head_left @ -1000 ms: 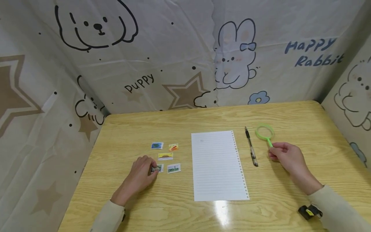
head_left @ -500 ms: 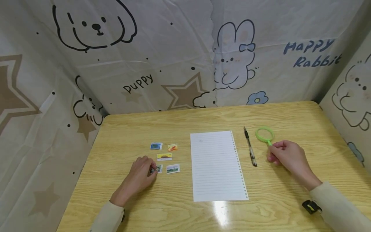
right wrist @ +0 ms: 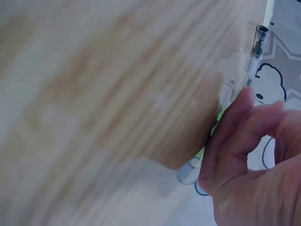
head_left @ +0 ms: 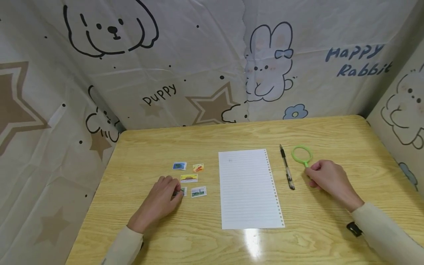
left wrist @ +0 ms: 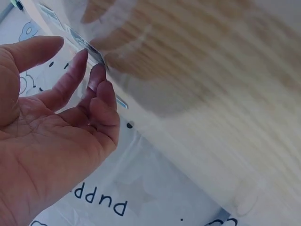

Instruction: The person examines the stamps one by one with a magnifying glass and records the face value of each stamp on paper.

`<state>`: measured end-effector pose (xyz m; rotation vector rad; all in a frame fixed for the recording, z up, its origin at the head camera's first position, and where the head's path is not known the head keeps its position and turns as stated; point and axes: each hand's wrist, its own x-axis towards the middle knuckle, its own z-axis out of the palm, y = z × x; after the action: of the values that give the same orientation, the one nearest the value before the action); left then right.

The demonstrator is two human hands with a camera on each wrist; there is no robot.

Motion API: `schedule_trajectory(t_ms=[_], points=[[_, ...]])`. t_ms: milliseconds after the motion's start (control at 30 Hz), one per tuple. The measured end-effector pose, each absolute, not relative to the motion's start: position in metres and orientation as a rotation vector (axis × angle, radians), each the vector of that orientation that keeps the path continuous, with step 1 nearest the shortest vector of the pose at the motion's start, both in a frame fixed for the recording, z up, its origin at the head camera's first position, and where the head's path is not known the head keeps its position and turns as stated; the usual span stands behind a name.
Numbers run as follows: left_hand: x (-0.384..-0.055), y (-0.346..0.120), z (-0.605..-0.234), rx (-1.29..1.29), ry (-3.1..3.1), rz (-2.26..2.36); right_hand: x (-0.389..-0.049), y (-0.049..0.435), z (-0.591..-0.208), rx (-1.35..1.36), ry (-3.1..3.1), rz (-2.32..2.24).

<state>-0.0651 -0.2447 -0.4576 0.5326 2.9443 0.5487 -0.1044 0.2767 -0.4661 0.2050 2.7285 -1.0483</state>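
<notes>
All across: a cream cloth backdrop [head_left: 205, 44], printed with a puppy, stars and rabbits, stands behind a pale wood-grain table [head_left: 149, 147].
Left hand: the left hand [head_left: 162, 197], in a cream sleeve [head_left: 122, 244], rests palm-down, its fingers bent and reaching a stamp; the left wrist view shows the thumb apart from the fingers.
Stamps: the half-covered stamp [head_left: 184, 191] lies under the fingertips. Behind it lie a blue stamp [head_left: 179, 166], then a yellow stamp [head_left: 189, 178] and an orange-red stamp [head_left: 198, 168]; a green landscape stamp [head_left: 198, 191] lies just right of the half-covered one.
Paper: a lined sheet [head_left: 250, 191], holes along its right edge, with a faint mark near its top left.
Pen: a clear pen [head_left: 287, 169] with black ends, tip pointing away from the person.
Magnifying glass: a green-rimmed magnifying glass [head_left: 305, 162], ring pointing away, just right of the pen.
Right hand: the right hand [head_left: 329, 176] pinches its handle between thumb and fingers, well apart from the left.
</notes>
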Motion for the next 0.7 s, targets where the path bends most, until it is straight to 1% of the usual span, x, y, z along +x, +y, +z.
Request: schedule_trajectory(t_ms=[200,500,700], points=[[-0.069,-0.23,-0.455,0.639,2.929,0.585,-0.109,0.275,-0.468,0.179,2.728,-0.999],[-0.083,-0.2,-0.456,0.867,2.808,0.581,-0.108,0.275,-0.468,0.146,2.752,-0.988],[-0.089,-0.185,-0.459,0.921,2.712,0.592,-0.104,0.275,-0.469,0.137,2.809,-0.938]])
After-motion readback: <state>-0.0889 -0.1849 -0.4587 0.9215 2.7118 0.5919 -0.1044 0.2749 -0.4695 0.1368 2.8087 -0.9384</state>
